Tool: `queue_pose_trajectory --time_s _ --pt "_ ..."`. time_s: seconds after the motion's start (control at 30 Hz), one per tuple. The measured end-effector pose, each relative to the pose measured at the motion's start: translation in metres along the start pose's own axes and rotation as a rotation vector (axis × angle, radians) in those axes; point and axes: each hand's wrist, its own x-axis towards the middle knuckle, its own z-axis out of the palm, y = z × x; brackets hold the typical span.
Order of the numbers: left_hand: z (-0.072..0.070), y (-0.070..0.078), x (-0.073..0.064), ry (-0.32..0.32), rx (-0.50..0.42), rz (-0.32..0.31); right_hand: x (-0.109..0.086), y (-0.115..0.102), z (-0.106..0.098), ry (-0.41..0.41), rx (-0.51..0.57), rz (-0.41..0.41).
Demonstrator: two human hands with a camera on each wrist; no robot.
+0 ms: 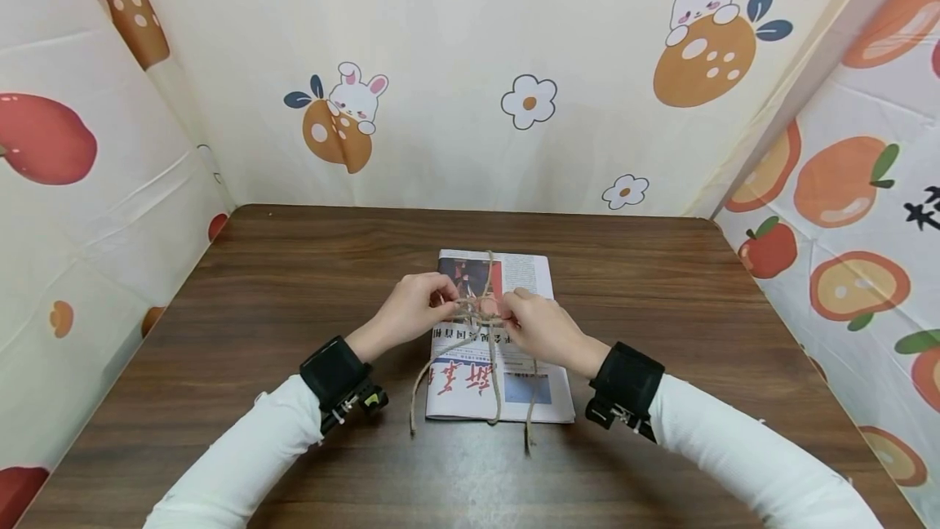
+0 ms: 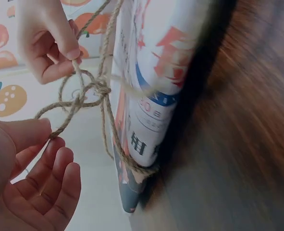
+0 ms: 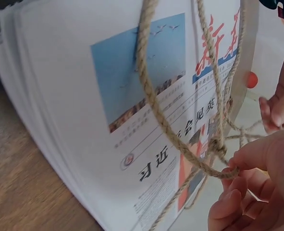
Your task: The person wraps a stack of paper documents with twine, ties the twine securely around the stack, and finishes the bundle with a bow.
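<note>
A folded stack of newspapers (image 1: pixel 470 398) lies on the table, with twine (image 1: pixel 494 366) running lengthwise and crosswise over it. Near the middle of the stack the twine meets in a knot (image 2: pixel 101 87) with loose loops. My left hand (image 1: pixel 419 308) pinches a loop of twine between thumb and forefinger, left of the knot. From the other side, my right hand (image 1: pixel 539 325) pinches another part of the twine, seen closely in the right wrist view at the fingertips (image 3: pixel 235 168). Loose twine ends hang over the near edge of the papers.
The brown wooden table (image 1: pixel 294 268) extends around the stack. Printed fabric walls (image 1: pixel 455 39) with fruit and rabbit pictures enclose its back and sides. A black wrist camera band (image 1: pixel 334 374) sits on the left wrist, another band (image 1: pixel 627 386) on the right.
</note>
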Motion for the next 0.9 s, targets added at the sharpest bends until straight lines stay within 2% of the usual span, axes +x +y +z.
queue_pose_trajectory --time_s 0.17,0.37,0.6,0.77,0.9 --pt "-0.001 -0.005 -0.007 -0.058 -0.018 0.011 -0.003 0.006 0.001 0.004 0.011 0.018" --pt "0.000 -0.007 -0.009 -0.110 -0.049 0.044 -0.005 0.011 0.004 0.023 0.027 -0.007" --pt "0.002 -0.009 -0.002 -0.093 -0.066 0.075 -0.006 0.011 0.004 0.045 0.015 -0.020" --pt "0.007 -0.016 0.006 -0.077 -0.076 0.036 -0.006 0.011 0.004 0.044 0.022 -0.014" --pt "0.016 -0.023 0.013 -0.064 -0.041 0.005 -0.006 0.010 0.004 0.037 0.017 0.003"
